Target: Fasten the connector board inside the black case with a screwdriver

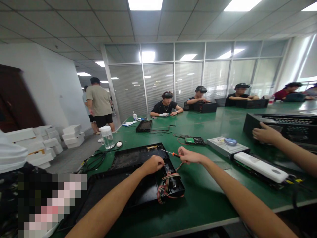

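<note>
A screwdriver [175, 154] with an orange and black handle is gripped in my right hand [188, 155], its thin shaft pointing left over the far panel of a black metal casing [128, 189]. My left hand [154, 164] has its fingers pinched together at the casing's inner right part; what they hold, if anything, is hidden. Striped ribbon cables [170, 177] loop over the right end of the casing, just in front of both hands. A small brass-coloured part [152, 147] shows on the casing's far panel.
On the green table [198, 198] lie a circuit board with a green part [194, 140], a grey metal drive box [224, 147] and a long white object [260, 167]. At right another person's hand [267, 133] touches a black case. A clear jar [107, 137] stands left, near black cables [96, 158].
</note>
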`<state>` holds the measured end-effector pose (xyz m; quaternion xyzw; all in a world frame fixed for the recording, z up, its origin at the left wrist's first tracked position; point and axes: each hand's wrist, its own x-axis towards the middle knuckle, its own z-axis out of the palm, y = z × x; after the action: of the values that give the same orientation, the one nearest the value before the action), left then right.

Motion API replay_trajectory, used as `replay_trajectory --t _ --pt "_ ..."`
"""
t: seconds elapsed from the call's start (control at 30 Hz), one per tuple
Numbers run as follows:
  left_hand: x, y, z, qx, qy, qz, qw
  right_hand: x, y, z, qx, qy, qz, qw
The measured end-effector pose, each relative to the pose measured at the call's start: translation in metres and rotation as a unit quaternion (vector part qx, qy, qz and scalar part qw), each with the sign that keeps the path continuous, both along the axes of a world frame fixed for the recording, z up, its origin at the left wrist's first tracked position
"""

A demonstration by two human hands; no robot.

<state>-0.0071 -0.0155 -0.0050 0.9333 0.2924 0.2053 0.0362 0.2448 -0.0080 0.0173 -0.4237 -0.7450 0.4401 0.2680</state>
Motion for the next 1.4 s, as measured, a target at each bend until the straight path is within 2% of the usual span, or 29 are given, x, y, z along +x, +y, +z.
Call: replay_trajectory --t 0.1,0.2,0.3,0.43,0.53,0.67,0.87,0.97,1.07,1.17,1.23,1.33,1.4 --pt "0.000 -0.004 0.001 -0.005 0.005 0.022 1.000 0.014 0.003 0.015 0.032 0.071 0.014 0.997" --pt "0.000 -0.009 0.003 0.002 0.012 0.027 1.000 0.020 0.008 0.024 0.111 0.111 -0.074 0.985" --pt "0.003 -0.012 0.008 -0.015 0.032 0.045 0.998 0.014 0.006 0.024 0.223 0.116 -0.161 0.954" --pt "0.006 -0.014 0.015 -0.052 0.049 0.070 0.995 -0.004 -0.005 0.017 0.319 0.056 -0.142 0.935" --pt "0.008 -0.016 0.018 -0.066 0.046 0.070 0.994 -0.012 -0.010 0.011 0.346 0.025 -0.133 0.929" --pt "0.008 -0.018 0.017 -0.071 0.040 0.065 0.995 -0.012 -0.009 0.008 0.368 0.031 -0.167 0.914" --pt "0.008 -0.018 0.016 -0.079 0.025 0.058 0.995 -0.012 -0.011 0.009 0.386 0.012 -0.165 0.908" --pt "0.008 -0.018 0.016 -0.081 0.025 0.057 0.995 -0.016 -0.017 0.013 0.403 -0.029 -0.164 0.900" --pt "0.008 -0.018 0.016 -0.078 0.033 0.062 0.994 -0.022 -0.027 0.028 0.428 -0.135 -0.170 0.877" --pt "0.008 -0.016 0.016 -0.077 0.039 0.065 0.994 -0.032 -0.041 0.053 0.435 -0.280 -0.171 0.839" --pt "0.007 -0.015 0.015 -0.078 0.039 0.064 0.994 -0.042 -0.049 0.072 0.426 -0.352 -0.145 0.821" --pt "0.007 -0.014 0.015 -0.082 0.035 0.071 0.994 -0.058 -0.057 0.095 0.405 -0.380 -0.040 0.831" --pt "0.007 -0.014 0.016 -0.082 0.033 0.074 0.993 -0.068 -0.057 0.104 0.399 -0.391 -0.008 0.829"
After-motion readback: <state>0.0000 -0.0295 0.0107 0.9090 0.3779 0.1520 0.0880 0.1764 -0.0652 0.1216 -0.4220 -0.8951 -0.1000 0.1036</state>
